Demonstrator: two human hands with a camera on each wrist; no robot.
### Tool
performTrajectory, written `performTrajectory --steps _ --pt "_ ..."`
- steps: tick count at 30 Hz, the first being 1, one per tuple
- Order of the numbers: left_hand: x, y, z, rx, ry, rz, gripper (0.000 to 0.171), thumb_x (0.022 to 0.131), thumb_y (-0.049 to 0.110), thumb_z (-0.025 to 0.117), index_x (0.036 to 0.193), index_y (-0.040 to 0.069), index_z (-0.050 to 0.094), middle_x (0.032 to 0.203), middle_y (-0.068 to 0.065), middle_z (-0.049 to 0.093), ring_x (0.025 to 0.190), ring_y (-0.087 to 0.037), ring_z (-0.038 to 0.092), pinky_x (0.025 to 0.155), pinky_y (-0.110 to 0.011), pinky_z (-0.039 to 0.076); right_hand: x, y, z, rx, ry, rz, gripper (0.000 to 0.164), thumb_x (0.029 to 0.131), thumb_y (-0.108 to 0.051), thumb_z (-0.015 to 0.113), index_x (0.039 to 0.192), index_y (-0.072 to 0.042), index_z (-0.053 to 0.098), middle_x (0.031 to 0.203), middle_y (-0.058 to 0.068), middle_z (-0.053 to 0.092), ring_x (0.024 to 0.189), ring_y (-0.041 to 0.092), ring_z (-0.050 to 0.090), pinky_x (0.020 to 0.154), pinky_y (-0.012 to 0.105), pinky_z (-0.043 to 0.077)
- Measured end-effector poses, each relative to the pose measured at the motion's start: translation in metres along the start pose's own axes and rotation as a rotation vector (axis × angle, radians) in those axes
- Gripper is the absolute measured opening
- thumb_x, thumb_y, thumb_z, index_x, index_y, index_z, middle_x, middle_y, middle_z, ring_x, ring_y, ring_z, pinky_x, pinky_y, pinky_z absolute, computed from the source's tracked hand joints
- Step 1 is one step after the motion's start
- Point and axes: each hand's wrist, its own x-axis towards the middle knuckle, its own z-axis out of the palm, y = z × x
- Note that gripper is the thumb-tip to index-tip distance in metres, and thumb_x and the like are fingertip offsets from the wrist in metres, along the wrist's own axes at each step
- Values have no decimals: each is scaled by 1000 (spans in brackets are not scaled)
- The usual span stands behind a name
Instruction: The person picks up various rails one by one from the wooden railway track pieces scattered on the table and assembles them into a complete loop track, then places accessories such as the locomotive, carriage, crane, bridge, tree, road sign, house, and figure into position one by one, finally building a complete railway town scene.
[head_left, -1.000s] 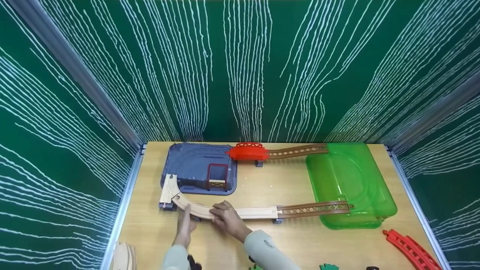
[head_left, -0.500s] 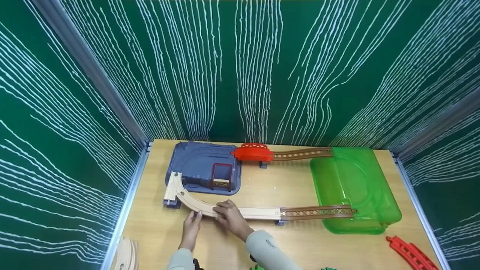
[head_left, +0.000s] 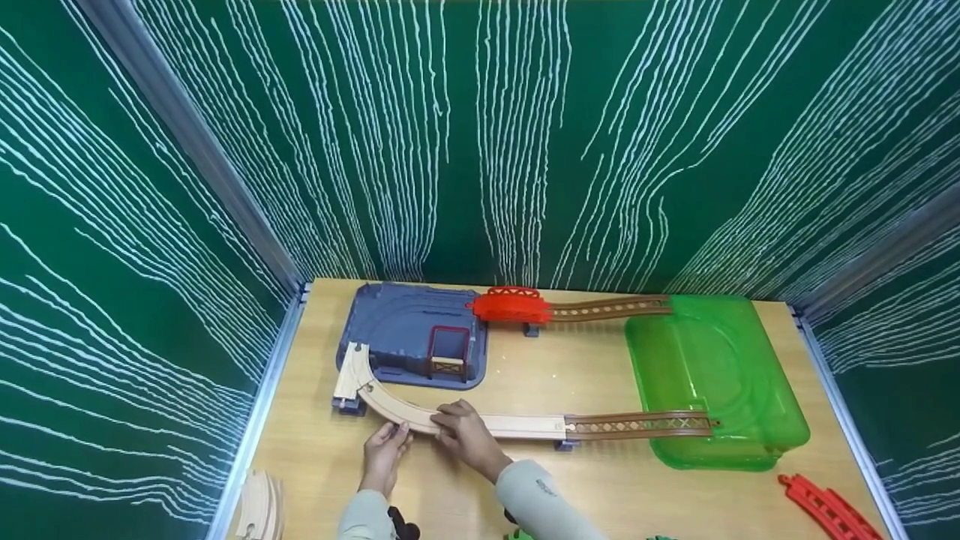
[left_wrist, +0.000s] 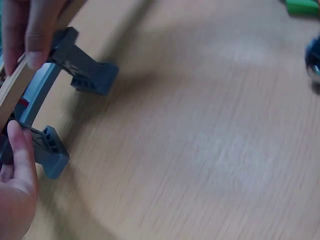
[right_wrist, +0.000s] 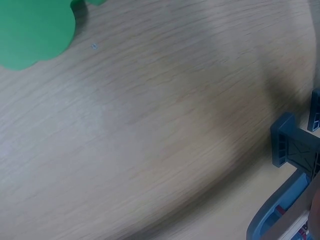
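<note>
A curved wooden train track (head_left: 394, 407) meets a straight wooden track (head_left: 525, 427), both raised over the table. My right hand (head_left: 466, 436) grips the track from above around where the two pieces meet. Just left of it, my left hand (head_left: 382, 456) is at the curve's near edge. In the left wrist view its thumb presses a grey track support (left_wrist: 49, 154) beneath the track; its other fingers are mostly hidden. Another grey support (left_wrist: 92, 72) stands below the right hand. The curve's far end reaches a wooden switch track (head_left: 352, 371) by the grey base.
The grey molded base (head_left: 397, 322) and red bridge (head_left: 511, 306) lie at the back. Brown tracks (head_left: 637, 425) run to a green translucent bin (head_left: 720, 375). Spare wooden curves (head_left: 260, 506) lie front left, a red track (head_left: 829, 508) front right.
My left hand has moved from the side of the curve to its near edge, fingers now at the support below. The right hand stays on the track. The head view has shifted slightly.
</note>
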Motion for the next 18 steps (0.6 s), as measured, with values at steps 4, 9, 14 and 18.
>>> performTrajectory --steps 4,9,14,18 --pt "-2 -3 -2 -72 6 -23 47 83 4 58 118 -18 37 79 0 59 69 -12 59 73 -27 50 -2 -1 0 -7 -16 13 25 73 -12 66 98 -7 67 100 8 62 89 20 53 79 28 44" --pt "-2 -4 -1 -127 28 -19 56 82 1 58 125 -19 29 75 1 62 68 -11 61 72 -25 50 0 0 -1 -14 -58 49 25 75 -15 66 99 -9 67 102 7 61 91 18 53 81 28 44" --pt "0 -4 -2 -122 20 -3 57 83 1 56 126 -20 25 78 -1 60 69 -11 61 76 -28 50 2 1 -1 1 -44 56 25 74 -14 66 98 -8 67 101 7 62 91 18 52 80 27 44" --pt "1 -9 -6 -114 1 7 58 83 0 55 127 -20 22 83 -4 56 71 -11 61 79 -29 49 0 1 0 5 -20 41 25 72 -13 67 97 -8 67 100 7 62 89 17 52 79 27 45"
